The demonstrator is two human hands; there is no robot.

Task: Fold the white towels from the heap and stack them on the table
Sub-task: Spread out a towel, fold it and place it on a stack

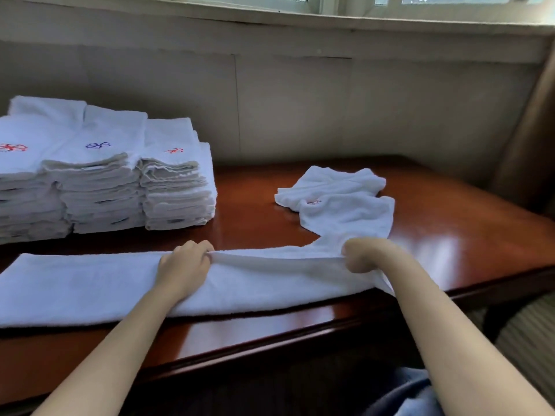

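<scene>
While both forearms reach in over the near edge of the reddish-brown counter (444, 223), a long white towel (90, 286) lies stretched across it from the left edge of view toward the right, and each hand grips its far edge. The left hand (184, 265) has its fingers curled round a bunched fold near the towel's middle; the right hand (362, 255) is closed round the cloth further right, and the fabric between the two is pulled taut into a ridge. Past the right hand the towel runs up into a small rumpled heap of white towels (339, 190) with a faint red mark showing. On the far left of the counter stand stacks of folded white towels (120, 175), touching side by side, their tops embroidered in red and blue.
</scene>
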